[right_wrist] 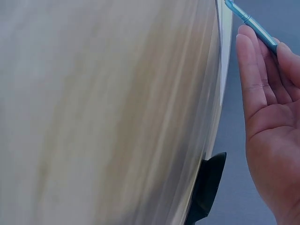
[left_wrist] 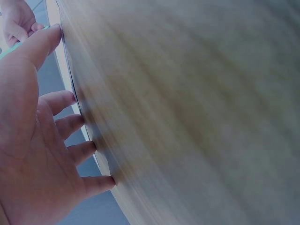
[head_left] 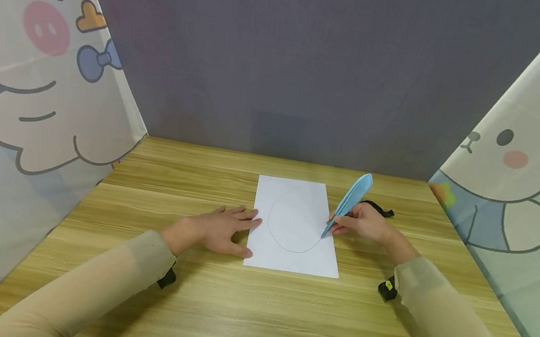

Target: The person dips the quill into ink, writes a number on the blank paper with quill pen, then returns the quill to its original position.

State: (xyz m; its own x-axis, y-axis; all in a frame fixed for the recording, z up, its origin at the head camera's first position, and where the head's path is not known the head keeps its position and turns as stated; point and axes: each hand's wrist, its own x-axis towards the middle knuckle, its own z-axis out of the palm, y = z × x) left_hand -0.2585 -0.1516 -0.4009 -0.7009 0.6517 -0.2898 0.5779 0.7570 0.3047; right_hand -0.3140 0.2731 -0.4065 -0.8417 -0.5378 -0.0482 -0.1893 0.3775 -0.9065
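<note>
A white sheet of paper (head_left: 295, 211) lies on the wooden table, bearing a thin curved line like a large unclosed oval. My right hand (head_left: 362, 222) pinches a light-blue pen with a feather-shaped top (head_left: 355, 194); its tip meets the paper at the lower right end of the line. In the right wrist view, the blue pen barrel (right_wrist: 258, 30) sits between thumb and fingers of the right hand (right_wrist: 274, 117). With fingers spread, my left hand (head_left: 224, 230) rests at the sheet's left edge. The left wrist view shows the left hand's (left_wrist: 42, 140) fingertips touching down along that edge.
The wood-grain table (head_left: 252, 312) extends around the paper. A grey panel (head_left: 283, 63) stands behind it, with cartoon-printed cloths at left (head_left: 53, 125) and right (head_left: 516, 182). Black wrist straps show by both sleeves.
</note>
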